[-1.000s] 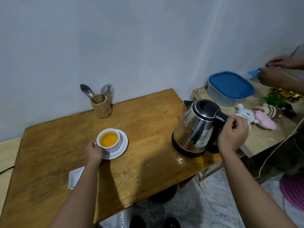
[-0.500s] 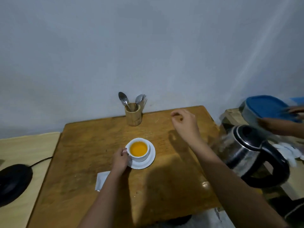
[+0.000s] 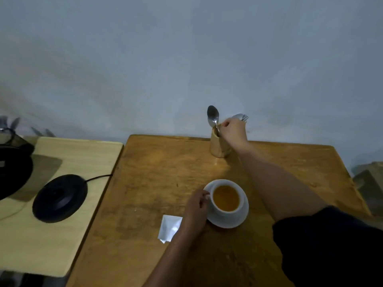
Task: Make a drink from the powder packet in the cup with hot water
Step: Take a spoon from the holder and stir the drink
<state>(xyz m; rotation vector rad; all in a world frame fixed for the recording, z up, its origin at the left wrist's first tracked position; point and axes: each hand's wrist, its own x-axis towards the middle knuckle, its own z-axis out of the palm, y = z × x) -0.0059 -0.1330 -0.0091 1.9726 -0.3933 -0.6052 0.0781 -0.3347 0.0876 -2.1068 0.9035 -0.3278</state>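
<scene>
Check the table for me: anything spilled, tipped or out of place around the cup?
Nothing stands out. The cup sits upright on its saucer, no spill visible on the table. The emptied packet lies flat beside the left hand.

Head camera looks steeply down, close over the table (image 3: 157,162).

— Can any text, label, brand or number be read?
— None can be read. The white packet (image 3: 170,228) is seen blank, and no marking is made out on the cup (image 3: 226,200).
</scene>
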